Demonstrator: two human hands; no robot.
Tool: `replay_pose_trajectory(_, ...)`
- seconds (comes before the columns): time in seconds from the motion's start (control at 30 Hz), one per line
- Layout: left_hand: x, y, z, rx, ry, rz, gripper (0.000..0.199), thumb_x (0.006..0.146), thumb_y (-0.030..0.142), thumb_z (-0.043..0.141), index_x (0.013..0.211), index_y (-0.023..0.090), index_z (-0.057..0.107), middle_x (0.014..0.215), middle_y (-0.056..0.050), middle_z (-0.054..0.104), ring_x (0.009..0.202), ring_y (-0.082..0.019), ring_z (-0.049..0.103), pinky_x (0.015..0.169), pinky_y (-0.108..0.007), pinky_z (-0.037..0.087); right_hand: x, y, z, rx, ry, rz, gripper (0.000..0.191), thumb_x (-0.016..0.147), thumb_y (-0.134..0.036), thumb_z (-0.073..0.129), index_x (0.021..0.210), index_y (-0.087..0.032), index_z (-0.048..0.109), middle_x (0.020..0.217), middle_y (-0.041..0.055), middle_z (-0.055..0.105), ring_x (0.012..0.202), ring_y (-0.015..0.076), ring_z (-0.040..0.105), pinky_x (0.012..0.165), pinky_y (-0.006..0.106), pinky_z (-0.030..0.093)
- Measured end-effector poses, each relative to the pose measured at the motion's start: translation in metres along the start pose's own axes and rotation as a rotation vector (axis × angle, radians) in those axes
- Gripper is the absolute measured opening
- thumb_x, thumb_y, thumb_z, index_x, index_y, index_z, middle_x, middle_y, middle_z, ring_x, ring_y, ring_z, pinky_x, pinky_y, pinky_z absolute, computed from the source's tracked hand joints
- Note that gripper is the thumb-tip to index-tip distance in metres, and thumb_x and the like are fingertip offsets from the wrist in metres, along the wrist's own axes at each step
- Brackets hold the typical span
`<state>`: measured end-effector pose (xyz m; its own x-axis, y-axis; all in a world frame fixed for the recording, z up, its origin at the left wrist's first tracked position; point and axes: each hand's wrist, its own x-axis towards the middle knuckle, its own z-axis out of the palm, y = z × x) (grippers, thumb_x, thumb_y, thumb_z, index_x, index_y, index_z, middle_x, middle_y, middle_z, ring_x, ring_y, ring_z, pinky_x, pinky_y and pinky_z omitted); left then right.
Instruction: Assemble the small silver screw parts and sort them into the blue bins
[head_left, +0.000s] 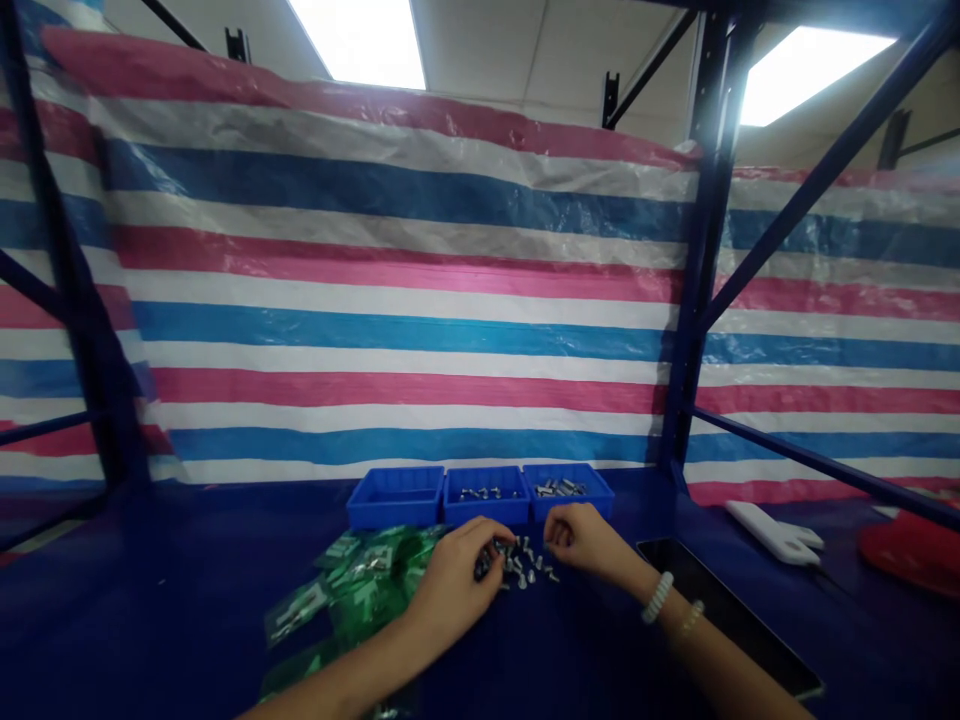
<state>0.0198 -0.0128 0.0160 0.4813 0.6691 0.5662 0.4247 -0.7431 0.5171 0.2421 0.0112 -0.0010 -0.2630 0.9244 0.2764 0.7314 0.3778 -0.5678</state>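
Note:
Small shiny metal screws lie in a loose pile on the blue table. At the pile's left edge, my left hand curls its thumb and fingers around a few of them. Close by on the right, my right hand is closed, fingertips bent together; whatever it pinches is hidden. Behind the hands stand a blue bin with nothing visible in it, a middle bin with a few metal parts, and a right bin with longer metal pieces. Clear bags with green printing lie beside my left hand.
A dark flat tablet-like slab lies under my right forearm. Further right are a white device with a cable and a red object. Blue rack posts and a striped plastic sheet bound the table.

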Motion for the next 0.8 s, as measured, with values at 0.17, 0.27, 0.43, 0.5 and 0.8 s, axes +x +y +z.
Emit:
replay_pose_trajectory(0.17, -0.002, 0.001, 0.002, -0.284, -0.065, -0.233, 0.029, 0.067, 0.004, 0.050, 0.089, 0.017, 0.064, 0.078, -0.002, 0.067, 0.068, -0.015, 0.061, 0.060, -0.025, 0.048, -0.005, -0.021, -0.002, 0.250, 0.046, -0.090, 0.010, 0.073, -0.016, 0.061, 0.080, -0.013, 0.067, 0.069, 0.0029, 0.068, 0.062, 0.0138, 0.063, 0.058, 0.023, 0.050)
replay_pose_trajectory(0.27, -0.004, 0.001, 0.007, -0.469, -0.093, -0.345, 0.030, 0.063, 0.003, 0.052, 0.089, 0.015, 0.062, 0.082, -0.003, 0.067, 0.066, -0.013, 0.061, 0.061, -0.024, 0.048, -0.011, -0.036, -0.002, 0.391, 0.124, -0.187, 0.011, 0.075, -0.019, 0.063, 0.082, -0.014, 0.069, 0.073, 0.0039, 0.069, 0.065, 0.0146, 0.062, 0.062, 0.025, 0.051)
replay_pose_trajectory(0.43, -0.006, 0.003, 0.012, -0.694, -0.091, -0.432, 0.030, 0.059, 0.005, 0.059, 0.087, 0.015, 0.059, 0.080, -0.003, 0.067, 0.065, -0.012, 0.062, 0.067, -0.026, 0.049, -0.018, -0.049, 0.000, 0.344, 0.205, -0.274, 0.011, 0.077, -0.018, 0.063, 0.083, -0.019, 0.072, 0.076, 0.0036, 0.070, 0.068, 0.0157, 0.063, 0.064, 0.027, 0.050)
replay_pose_trajectory(0.5, -0.006, 0.004, 0.013, -0.748, -0.087, -0.462, 0.031, 0.059, 0.006, 0.061, 0.088, 0.016, 0.058, 0.078, -0.002, 0.067, 0.065, -0.012, 0.062, 0.065, -0.025, 0.048, -0.019, -0.051, 0.001, 0.347, 0.203, -0.275, 0.009, 0.076, -0.018, 0.064, 0.082, -0.018, 0.071, 0.074, 0.0029, 0.070, 0.066, 0.0155, 0.063, 0.063, 0.026, 0.050)
replay_pose_trajectory(0.8, -0.007, 0.011, 0.015, -0.751, 0.075, -0.435, 0.025, 0.067, 0.022, 0.073, 0.086, 0.016, 0.057, 0.077, 0.000, 0.063, 0.066, -0.011, 0.060, 0.064, -0.023, 0.045, -0.024, -0.062, 0.013, 0.381, 0.255, -0.168, 0.022, 0.084, -0.034, 0.059, 0.073, -0.016, 0.065, 0.064, 0.0003, 0.062, 0.059, 0.0128, 0.054, 0.056, 0.023, 0.041)
